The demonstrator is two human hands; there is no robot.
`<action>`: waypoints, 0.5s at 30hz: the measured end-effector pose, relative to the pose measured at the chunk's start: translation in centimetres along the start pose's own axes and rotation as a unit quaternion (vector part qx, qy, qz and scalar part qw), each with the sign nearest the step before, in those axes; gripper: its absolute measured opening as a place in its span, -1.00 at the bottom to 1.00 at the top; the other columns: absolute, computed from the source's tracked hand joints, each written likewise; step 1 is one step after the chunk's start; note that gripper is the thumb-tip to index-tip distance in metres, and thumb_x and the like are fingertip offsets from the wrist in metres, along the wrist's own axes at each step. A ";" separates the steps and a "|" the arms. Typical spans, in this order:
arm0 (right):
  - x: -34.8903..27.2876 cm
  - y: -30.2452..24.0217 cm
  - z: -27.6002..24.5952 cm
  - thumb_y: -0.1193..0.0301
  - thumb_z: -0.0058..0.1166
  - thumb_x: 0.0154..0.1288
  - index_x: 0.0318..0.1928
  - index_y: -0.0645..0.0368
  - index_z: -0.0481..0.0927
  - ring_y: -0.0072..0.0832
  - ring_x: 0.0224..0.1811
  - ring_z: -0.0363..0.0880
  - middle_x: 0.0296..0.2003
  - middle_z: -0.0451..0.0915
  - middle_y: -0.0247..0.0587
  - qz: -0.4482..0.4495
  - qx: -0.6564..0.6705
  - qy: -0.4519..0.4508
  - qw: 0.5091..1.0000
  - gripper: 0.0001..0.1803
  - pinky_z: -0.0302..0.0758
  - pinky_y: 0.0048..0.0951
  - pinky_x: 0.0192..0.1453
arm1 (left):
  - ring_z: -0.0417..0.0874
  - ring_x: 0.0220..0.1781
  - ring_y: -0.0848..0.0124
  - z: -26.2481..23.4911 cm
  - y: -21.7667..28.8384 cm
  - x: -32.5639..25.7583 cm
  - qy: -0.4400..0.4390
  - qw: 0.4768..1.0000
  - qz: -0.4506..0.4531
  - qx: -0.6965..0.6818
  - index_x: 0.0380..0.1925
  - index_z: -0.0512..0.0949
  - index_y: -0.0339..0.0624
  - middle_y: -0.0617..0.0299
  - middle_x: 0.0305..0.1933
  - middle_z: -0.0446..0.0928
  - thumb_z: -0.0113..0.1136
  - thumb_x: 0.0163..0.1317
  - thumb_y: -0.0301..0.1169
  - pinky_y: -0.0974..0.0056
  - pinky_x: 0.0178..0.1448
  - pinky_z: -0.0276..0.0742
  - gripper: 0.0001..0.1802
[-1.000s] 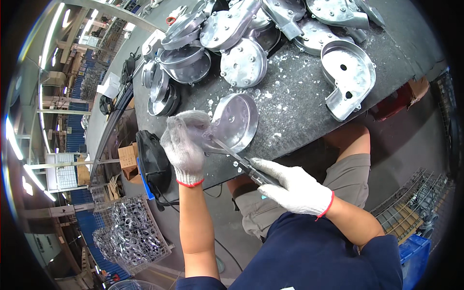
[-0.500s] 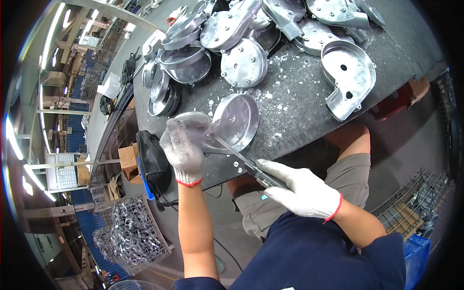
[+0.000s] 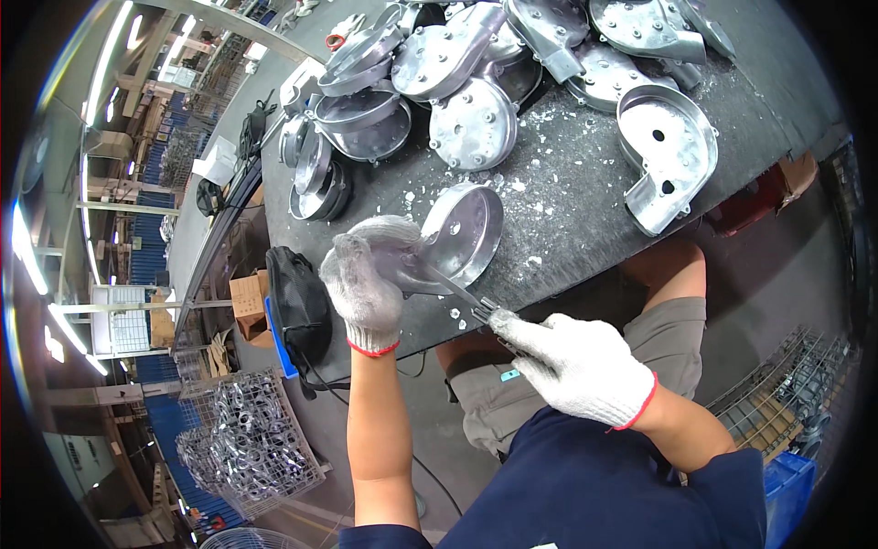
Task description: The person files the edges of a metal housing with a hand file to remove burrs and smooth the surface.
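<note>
My left hand, in a white knitted glove with a red cuff, is closed around the spout end of a round, open-topped cast metal housing. The housing rests near the front edge of the table. My gloved right hand grips the dark handle of a slim hand tool with a thin metal shank. The shank points into the spout beside my left fingers, which hide its tip. The tool's exact kind cannot be made out.
Similar housings are heaped at the back of the dark table; a single housing lies at right. Pale flakes litter the tabletop. A black bag hangs at the left edge. Wire baskets of metal parts stand on the floor.
My right hand has rolled over, so its back now faces up and covers more of the tool's handle. My left hand keeps its hold on the housing. The whole view has shifted slightly.
</note>
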State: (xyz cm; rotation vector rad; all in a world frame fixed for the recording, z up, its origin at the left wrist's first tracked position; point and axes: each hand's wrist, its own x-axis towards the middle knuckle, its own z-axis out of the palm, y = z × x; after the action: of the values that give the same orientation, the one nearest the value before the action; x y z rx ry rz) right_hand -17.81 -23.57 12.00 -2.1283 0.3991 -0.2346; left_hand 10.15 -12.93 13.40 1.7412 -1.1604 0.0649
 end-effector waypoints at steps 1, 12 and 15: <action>0.1 -0.1 0.1 0.30 0.34 0.45 0.45 -0.15 0.69 -0.15 -0.37 0.72 -0.35 0.66 -0.16 0.000 -0.001 -0.002 1.000 -0.43 0.65 -0.17 -0.25 | 0.89 -0.22 0.21 -0.3 -1.8 -0.7 0.022 0.992 0.049 0.111 -0.16 0.78 -0.51 -0.07 -0.25 0.85 -0.35 0.81 -0.22 0.22 -0.06 0.78 -0.28; 0.3 0.2 0.4 0.29 0.36 0.45 0.47 -0.13 0.67 -0.14 -0.35 0.73 -0.34 0.67 -0.16 0.006 0.008 -0.023 1.000 -0.41 0.66 -0.16 -0.21 | 0.88 -0.27 0.19 0.8 1.5 0.5 0.001 0.999 0.002 -0.054 -0.25 0.77 -0.48 -0.10 -0.27 0.84 -0.41 0.83 -0.14 0.21 -0.07 0.77 -0.20; 0.6 0.8 1.1 0.27 0.38 0.43 0.48 -0.14 0.66 -0.09 -0.33 0.74 -0.33 0.67 -0.10 0.002 0.032 -0.003 0.999 -0.38 0.67 -0.14 -0.19 | 0.87 -0.27 0.20 0.4 0.4 -0.1 0.004 1.000 0.016 0.008 -0.24 0.77 -0.49 -0.10 -0.27 0.84 -0.44 0.84 -0.11 0.21 -0.07 0.76 -0.17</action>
State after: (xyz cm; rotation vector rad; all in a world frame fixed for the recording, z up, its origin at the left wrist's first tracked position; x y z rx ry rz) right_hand -17.05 -23.39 10.75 -2.0644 0.3865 -0.2365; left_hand 9.62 -13.17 13.39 1.7350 -1.1855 0.0996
